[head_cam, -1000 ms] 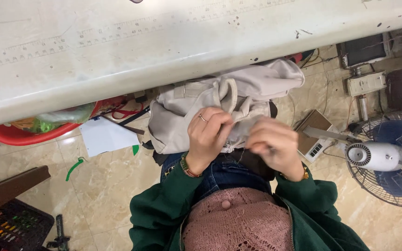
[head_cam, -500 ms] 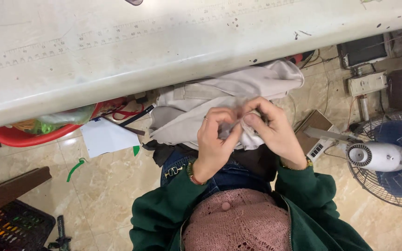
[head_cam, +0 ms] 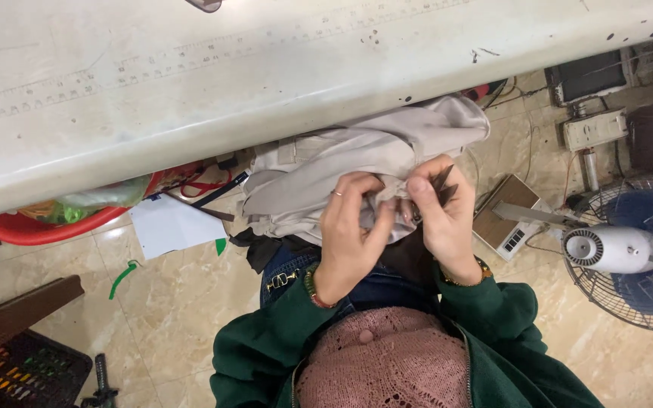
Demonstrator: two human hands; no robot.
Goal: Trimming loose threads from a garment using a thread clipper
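A light grey garment (head_cam: pixel 319 170) lies bunched on my lap, just below the edge of a white worktable (head_cam: pixel 190 91). My left hand (head_cam: pixel 351 227) pinches a fold of this grey fabric, a ring on one finger and a bead bracelet at the wrist. My right hand (head_cam: pixel 441 219) grips the same fold from the right, and a small dark pointed tool (head_cam: pixel 444 185) sticks up between its fingers. Both hands meet over the cloth, fingertips almost touching. My sleeves are dark green.
A floor fan (head_cam: pixel 629 253) stands at the right on the beige tiled floor. A small box-shaped device (head_cam: pixel 506 223) lies beside it. A red basin (head_cam: pixel 47 225) and a white sheet of paper (head_cam: pixel 171 225) lie at the left under the table. A dark crate (head_cam: pixel 24 374) sits lower left.
My hands came together over the grey garment and now pinch one fold closely. The loop of fabric raised a second ago has dropped.
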